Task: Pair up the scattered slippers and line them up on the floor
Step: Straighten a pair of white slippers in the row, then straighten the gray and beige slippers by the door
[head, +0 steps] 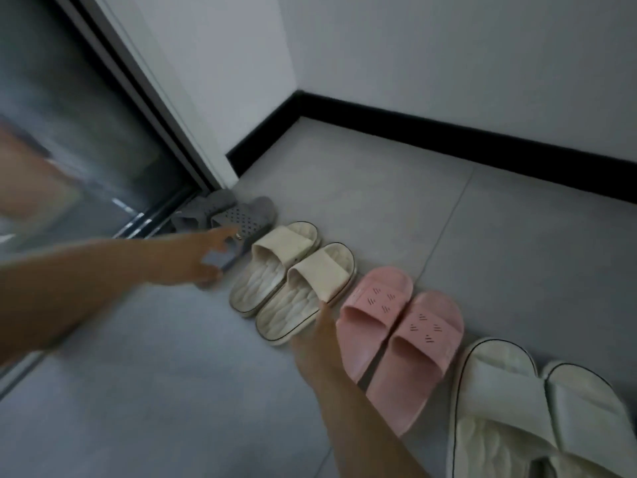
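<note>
Four slipper pairs stand in a diagonal row on the grey tile floor. The grey perforated pair [241, 219] is farthest, by the door frame. After it come a cream pair [293, 277], a pink pair [400, 336] and a white pair [524, 408] nearest me. My left hand [203, 260] reaches in blurred, thumb and forefinger spread around the heel of the nearer grey slipper; I cannot tell whether it grips. My right hand [319, 334] lies stretched out between the cream and pink pairs, its fingertips at the right cream slipper's side edge.
A dark glass sliding door [79, 143] with a metal floor track runs along the left. White walls with a black skirting board [448, 139] form a corner behind the row. Grey floor tiles [165, 391] stretch in front of the slippers.
</note>
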### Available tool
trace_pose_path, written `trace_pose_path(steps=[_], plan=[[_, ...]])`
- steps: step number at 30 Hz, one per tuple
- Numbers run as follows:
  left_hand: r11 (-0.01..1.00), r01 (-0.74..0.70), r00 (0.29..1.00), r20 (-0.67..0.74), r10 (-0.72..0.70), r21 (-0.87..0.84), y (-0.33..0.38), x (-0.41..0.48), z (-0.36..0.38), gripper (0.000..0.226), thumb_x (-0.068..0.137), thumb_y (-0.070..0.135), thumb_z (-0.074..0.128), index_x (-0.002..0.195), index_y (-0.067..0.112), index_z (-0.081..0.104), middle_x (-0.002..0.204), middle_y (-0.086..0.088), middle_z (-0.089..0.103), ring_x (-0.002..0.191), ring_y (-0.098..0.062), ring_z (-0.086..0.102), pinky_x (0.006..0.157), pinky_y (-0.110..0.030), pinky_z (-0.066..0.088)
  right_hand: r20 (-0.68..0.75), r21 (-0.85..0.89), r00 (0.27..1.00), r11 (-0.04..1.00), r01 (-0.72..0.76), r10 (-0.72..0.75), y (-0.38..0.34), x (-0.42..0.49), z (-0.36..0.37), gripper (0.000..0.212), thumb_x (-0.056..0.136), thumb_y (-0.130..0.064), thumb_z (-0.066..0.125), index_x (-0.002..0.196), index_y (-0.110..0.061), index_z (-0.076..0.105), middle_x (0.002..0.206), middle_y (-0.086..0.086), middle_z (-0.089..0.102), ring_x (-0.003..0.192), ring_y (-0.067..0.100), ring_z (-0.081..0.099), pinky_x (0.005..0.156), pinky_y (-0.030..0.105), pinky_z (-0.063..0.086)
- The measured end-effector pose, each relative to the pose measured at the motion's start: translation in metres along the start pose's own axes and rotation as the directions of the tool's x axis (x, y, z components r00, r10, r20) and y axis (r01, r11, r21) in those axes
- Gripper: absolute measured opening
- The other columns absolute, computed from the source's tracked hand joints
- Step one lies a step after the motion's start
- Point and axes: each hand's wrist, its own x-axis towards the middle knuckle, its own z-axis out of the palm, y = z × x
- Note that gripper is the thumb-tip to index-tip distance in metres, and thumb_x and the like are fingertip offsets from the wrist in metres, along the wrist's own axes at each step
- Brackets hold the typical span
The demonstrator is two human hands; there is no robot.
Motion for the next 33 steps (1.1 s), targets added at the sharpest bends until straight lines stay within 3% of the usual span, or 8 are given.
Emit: trace_pose_path(steps=[3, 6, 10, 17, 20, 24, 29, 33], plan=[[0.999, -0.027, 1.000, -0.010, 0.027, 0.017, 0.025, -0.044, -0.044, 0.049, 0.056, 0.056, 0.050, 0.101, 0.038, 0.052, 0.136, -0.011, 0.046, 0.122, -0.022, 0.050, 0.107, -0.043, 0.039, 0.013, 0.052, 1.000, 0.999, -0.003, 0.003, -0.014, -0.010, -0.006, 0.045, 0.084, -0.003, 0.049, 0.128, -0.011, 0.045, 0.116, 0.003, 0.058, 0.105, 0.016, 0.055, 0.077, 0.011, 0.034], [0.999, -0.031, 0.999, -0.013, 0.030, -0.016, 0.034, -0.035, -0.050, 0.078, 0.055, 0.049, 0.057, 0.120, 0.007, 0.055, 0.126, -0.004, 0.051, 0.100, -0.001, 0.058, 0.100, -0.029, 0.044, 0.023, 0.078, 0.995, 0.993, -0.094, 0.092, -0.023, -0.001, -0.004, 0.042, 0.086, -0.004, 0.050, 0.126, -0.008, 0.041, 0.106, 0.005, 0.052, 0.104, 0.021, 0.055, 0.075, 0.018, 0.035], [0.996, 0.003, 1.000, -0.015, -0.001, 0.087, -0.022, 0.044, -0.024, 0.062, 0.084, 0.014, 0.062, 0.140, 0.014, 0.033, 0.131, -0.006, 0.050, 0.114, -0.024, 0.054, 0.101, -0.032, 0.042, -0.026, -0.044, 0.998, 0.998, -0.053, 0.052, -0.017, 0.033, 0.019, 0.046, 0.083, -0.005, 0.051, 0.128, -0.012, 0.043, 0.123, 0.006, 0.051, 0.102, 0.016, 0.050, 0.076, 0.019, 0.039], [0.938, -0.048, 0.993, -0.085, 0.082, 0.342, -0.138, 0.156, -0.031, 0.085, 0.072, 0.037, 0.069, 0.141, 0.033, 0.021, 0.141, -0.009, 0.043, 0.122, -0.034, 0.047, 0.101, -0.044, 0.044, -0.242, -0.253, 0.970, 0.965, -0.070, 0.007, -0.011, 0.063, 0.082, 0.043, 0.085, -0.008, 0.054, 0.126, -0.019, 0.048, 0.121, -0.001, 0.049, 0.117, 0.017, 0.048, 0.090, 0.020, 0.036], [0.911, -0.056, 0.998, -0.014, 0.067, 0.408, -0.167, 0.193, -0.058, 0.093, 0.071, 0.034, 0.072, 0.143, 0.034, 0.014, 0.144, -0.012, 0.035, 0.129, -0.036, 0.039, 0.108, -0.045, 0.037, -0.102, -0.321, 0.993, 0.947, 0.024, -0.060, -0.034, 0.083, 0.123, 0.037, 0.087, -0.006, 0.052, 0.112, -0.033, 0.051, 0.105, -0.010, 0.045, 0.106, 0.013, 0.051, 0.080, 0.013, 0.039], [0.917, -0.002, 0.997, 0.070, -0.028, 0.400, -0.194, 0.226, -0.054, 0.105, 0.078, 0.022, 0.070, 0.147, 0.030, -0.008, 0.156, -0.013, 0.010, 0.141, -0.038, 0.018, 0.114, -0.044, 0.025, -0.025, -0.483, 0.996, 0.873, 0.067, -0.089, -0.066, 0.141, 0.167, 0.054, 0.093, -0.021, 0.049, 0.143, -0.023, 0.029, 0.136, 0.003, 0.045, 0.126, 0.021, 0.046, 0.101, 0.025, 0.034], [0.951, -0.027, 0.998, -0.051, 0.044, 0.307, -0.235, 0.250, -0.030, 0.065, 0.093, 0.015, 0.043, 0.147, 0.031, 0.011, 0.157, -0.007, 0.011, 0.142, -0.036, 0.015, 0.112, -0.050, 0.030, -0.108, -0.601, 0.994, 0.794, -0.094, 0.035, -0.089, 0.216, 0.188, 0.075, 0.092, -0.026, 0.050, 0.149, -0.028, 0.001, 0.149, 0.016, 0.033, 0.130, 0.033, 0.042, 0.104, 0.040, 0.038], [0.946, -0.123, 0.973, -0.153, 0.175, 0.299, -0.246, 0.261, -0.032, 0.058, 0.094, 0.013, 0.037, 0.146, 0.029, 0.019, 0.155, -0.004, 0.020, 0.141, -0.031, 0.021, 0.110, -0.046, 0.035, -0.146, -0.653, 0.989, 0.749, -0.109, 0.017, -0.088, 0.235, 0.192, 0.076, 0.088, 0.001, 0.038, 0.148, -0.035, 0.007, 0.151, 0.016, 0.030, 0.129, 0.035, 0.043, 0.102, 0.038, 0.039]])
